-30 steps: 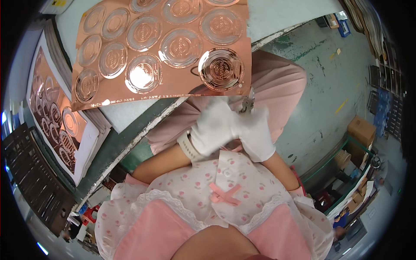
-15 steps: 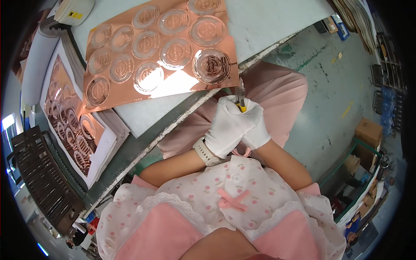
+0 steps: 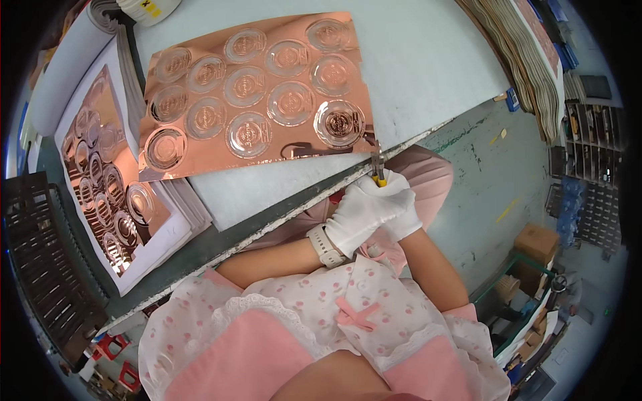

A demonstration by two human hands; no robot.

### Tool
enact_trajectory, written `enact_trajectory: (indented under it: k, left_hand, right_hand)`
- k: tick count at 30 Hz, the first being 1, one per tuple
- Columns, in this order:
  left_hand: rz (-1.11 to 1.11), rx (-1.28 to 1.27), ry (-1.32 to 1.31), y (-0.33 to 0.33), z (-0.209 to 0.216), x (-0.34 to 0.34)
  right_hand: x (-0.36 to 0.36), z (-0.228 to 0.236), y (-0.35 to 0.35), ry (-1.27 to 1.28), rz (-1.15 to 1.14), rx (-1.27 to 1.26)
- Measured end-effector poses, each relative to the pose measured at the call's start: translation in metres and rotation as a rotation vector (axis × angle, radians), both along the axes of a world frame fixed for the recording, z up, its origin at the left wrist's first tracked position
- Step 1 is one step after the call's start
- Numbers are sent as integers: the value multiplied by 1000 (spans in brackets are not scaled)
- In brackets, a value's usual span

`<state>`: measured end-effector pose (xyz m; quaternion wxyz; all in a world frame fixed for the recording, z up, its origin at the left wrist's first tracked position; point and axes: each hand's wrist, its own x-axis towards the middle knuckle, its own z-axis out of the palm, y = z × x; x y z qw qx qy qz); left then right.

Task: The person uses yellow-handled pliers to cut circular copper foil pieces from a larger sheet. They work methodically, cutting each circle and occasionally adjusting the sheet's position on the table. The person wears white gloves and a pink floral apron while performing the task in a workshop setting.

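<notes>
My left hand (image 3: pixel 360 212) and my right hand (image 3: pixel 402 212), both in white gloves, are clasped together around a pair of pliers (image 3: pixel 379 160) with yellow on the handles. Most of the handles is hidden in the gloves. The metal jaws point away from me and meet the near right corner of a shiny copper-coloured sheet (image 3: pixel 221 148). Rows of round raised shapes are pressed into this sheet. It lies on the pale tabletop (image 3: pixel 408 80), its near edge close to the table's edge. Whether the jaws pinch the sheet cannot be made out.
To the left, a similar copper-coloured sheet (image 3: pixel 137 160) lies on a stack of white sheets (image 3: pixel 164 244). A white tub (image 3: pixel 148 10) stands at the far left, and a stack of layered sheets (image 3: pixel 521 73) at the far right. A cardboard box (image 3: pixel 537 242) sits beyond the floor on the right.
The view has turned, shifting the table and floor in the picture. My hands stay clasped on the pliers, whose jaws remain at the sheet's near right corner.
</notes>
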<state>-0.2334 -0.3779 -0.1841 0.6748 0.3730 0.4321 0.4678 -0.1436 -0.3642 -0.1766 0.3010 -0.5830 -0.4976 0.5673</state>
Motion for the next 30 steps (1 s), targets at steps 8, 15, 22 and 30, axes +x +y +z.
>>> enact_trajectory:
  k: [8,15,22,30]
  left_hand:
    - [2,-4,142,-3,11,-3]
    - [-66,-215,-170,7,2,-5]
    - [-96,-538,-675,17,19,-25]
    - [-53,-456,-884,0,-2,-9]
  right_hand:
    - [-3,15,-1,-102,-10,-19]
    - [-2,19,7,-236,63,77]
    - [6,41,22,-164,259,-211]
    - [13,73,50,-46,107,-557]
